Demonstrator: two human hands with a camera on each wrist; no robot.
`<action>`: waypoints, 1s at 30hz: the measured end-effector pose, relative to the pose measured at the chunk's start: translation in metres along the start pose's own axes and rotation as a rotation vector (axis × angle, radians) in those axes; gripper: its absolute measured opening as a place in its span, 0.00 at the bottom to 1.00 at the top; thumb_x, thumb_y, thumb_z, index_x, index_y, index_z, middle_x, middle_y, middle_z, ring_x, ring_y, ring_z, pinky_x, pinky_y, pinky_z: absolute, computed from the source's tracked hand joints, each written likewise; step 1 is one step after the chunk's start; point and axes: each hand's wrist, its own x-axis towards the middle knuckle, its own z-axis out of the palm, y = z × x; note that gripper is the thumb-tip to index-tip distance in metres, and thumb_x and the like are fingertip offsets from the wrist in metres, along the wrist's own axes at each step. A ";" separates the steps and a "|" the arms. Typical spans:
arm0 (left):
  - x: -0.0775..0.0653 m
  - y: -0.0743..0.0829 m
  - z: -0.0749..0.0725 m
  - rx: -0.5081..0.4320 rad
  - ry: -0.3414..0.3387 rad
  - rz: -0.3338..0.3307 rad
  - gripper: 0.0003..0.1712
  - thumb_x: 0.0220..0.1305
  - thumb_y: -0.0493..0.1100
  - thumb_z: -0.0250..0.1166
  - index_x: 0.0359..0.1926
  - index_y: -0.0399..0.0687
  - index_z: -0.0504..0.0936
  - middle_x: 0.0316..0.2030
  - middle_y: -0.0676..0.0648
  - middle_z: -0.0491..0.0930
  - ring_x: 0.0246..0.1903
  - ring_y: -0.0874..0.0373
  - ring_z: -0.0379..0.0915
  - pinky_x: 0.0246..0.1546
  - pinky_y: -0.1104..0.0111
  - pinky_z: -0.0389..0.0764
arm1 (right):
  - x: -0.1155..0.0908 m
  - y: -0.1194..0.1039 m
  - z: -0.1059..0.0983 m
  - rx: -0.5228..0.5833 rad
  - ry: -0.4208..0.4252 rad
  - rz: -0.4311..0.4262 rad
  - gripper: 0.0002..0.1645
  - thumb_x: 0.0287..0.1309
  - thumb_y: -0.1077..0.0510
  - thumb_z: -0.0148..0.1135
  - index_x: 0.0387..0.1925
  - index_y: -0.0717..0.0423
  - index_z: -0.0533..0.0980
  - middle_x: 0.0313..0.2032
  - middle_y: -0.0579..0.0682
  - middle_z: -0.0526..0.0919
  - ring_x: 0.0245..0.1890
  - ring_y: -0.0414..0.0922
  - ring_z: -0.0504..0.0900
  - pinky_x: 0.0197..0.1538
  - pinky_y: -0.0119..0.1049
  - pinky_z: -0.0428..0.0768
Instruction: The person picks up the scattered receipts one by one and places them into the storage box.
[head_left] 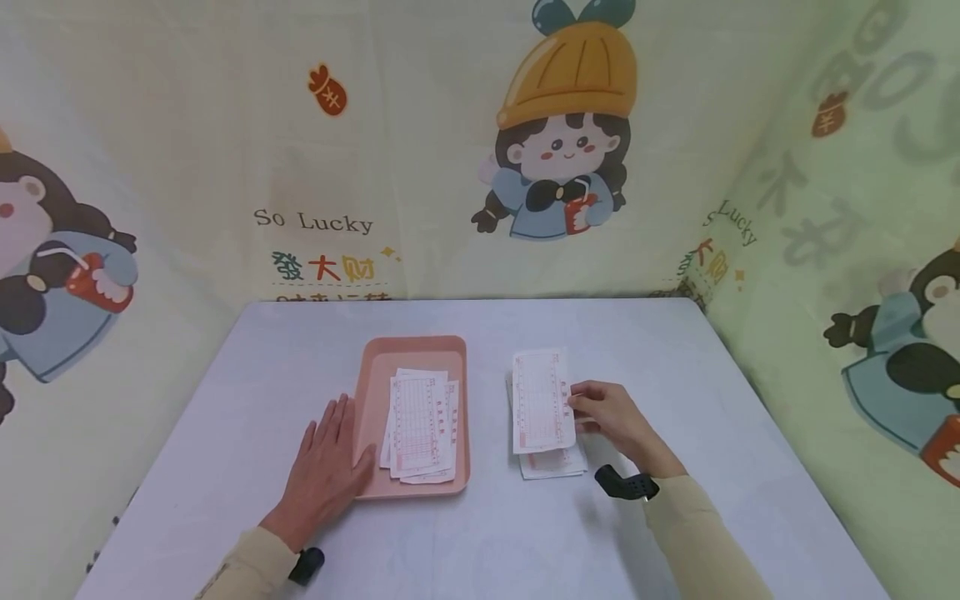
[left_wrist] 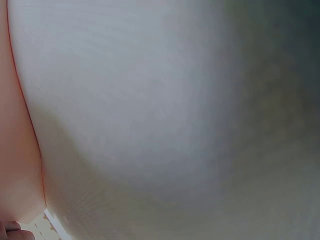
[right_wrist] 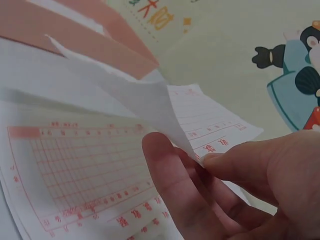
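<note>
My right hand [head_left: 611, 417] pinches the right edge of a printed paper slip [head_left: 540, 400] between thumb and fingers. The right wrist view shows this slip bent upward over the slips lying below [right_wrist: 90, 175], which carry red grids and red characters. My left hand [head_left: 326, 454] lies with straight fingers along the left edge of a pink tray [head_left: 461, 417], its thumb over the rim. Several similar slips [head_left: 420, 425] lie loosely overlapped inside the tray. The left wrist view shows mostly a blurred pale surface, with a strip of the hand [left_wrist: 17, 150] at its left edge.
Tray and slips are on a white table [head_left: 480, 542], the loose pile [head_left: 555, 465] to the right of the tray. Behind the table hangs a printed cloth [head_left: 435, 150] with cartoon figures. A dark band [head_left: 626, 483] is on the right wrist.
</note>
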 end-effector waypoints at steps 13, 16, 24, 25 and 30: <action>0.000 -0.001 0.001 -0.002 0.012 0.010 0.47 0.69 0.57 0.52 0.76 0.32 0.47 0.77 0.34 0.49 0.77 0.38 0.43 0.74 0.41 0.49 | 0.004 -0.017 0.015 0.058 -0.057 -0.017 0.20 0.68 0.58 0.58 0.57 0.64 0.75 0.46 0.60 0.83 0.37 0.48 0.82 0.40 0.35 0.85; 0.000 -0.001 0.002 -0.002 0.015 0.008 0.47 0.69 0.57 0.52 0.76 0.32 0.47 0.77 0.34 0.50 0.77 0.38 0.43 0.74 0.41 0.49 | 0.006 -0.019 0.021 0.067 -0.070 -0.019 0.19 0.68 0.59 0.58 0.56 0.64 0.75 0.45 0.59 0.83 0.36 0.47 0.82 0.40 0.36 0.85; 0.000 -0.002 0.003 0.000 0.003 0.002 0.47 0.69 0.57 0.52 0.77 0.33 0.46 0.77 0.34 0.49 0.77 0.38 0.43 0.75 0.41 0.49 | 0.013 -0.028 0.038 0.066 -0.105 -0.028 0.17 0.67 0.59 0.59 0.54 0.62 0.77 0.45 0.58 0.84 0.37 0.48 0.84 0.41 0.36 0.86; 0.000 -0.002 0.002 0.000 0.001 0.001 0.47 0.69 0.57 0.52 0.77 0.33 0.46 0.77 0.34 0.49 0.77 0.38 0.43 0.75 0.41 0.49 | 0.014 -0.029 0.040 0.064 -0.109 -0.029 0.17 0.67 0.59 0.59 0.54 0.62 0.77 0.45 0.58 0.84 0.37 0.48 0.83 0.41 0.36 0.86; 0.000 -0.002 0.002 0.001 -0.001 0.000 0.47 0.69 0.57 0.52 0.77 0.33 0.47 0.77 0.34 0.49 0.77 0.38 0.43 0.74 0.41 0.49 | 0.016 -0.035 0.053 0.064 -0.130 -0.035 0.16 0.66 0.59 0.59 0.53 0.60 0.78 0.45 0.57 0.84 0.37 0.48 0.84 0.39 0.35 0.86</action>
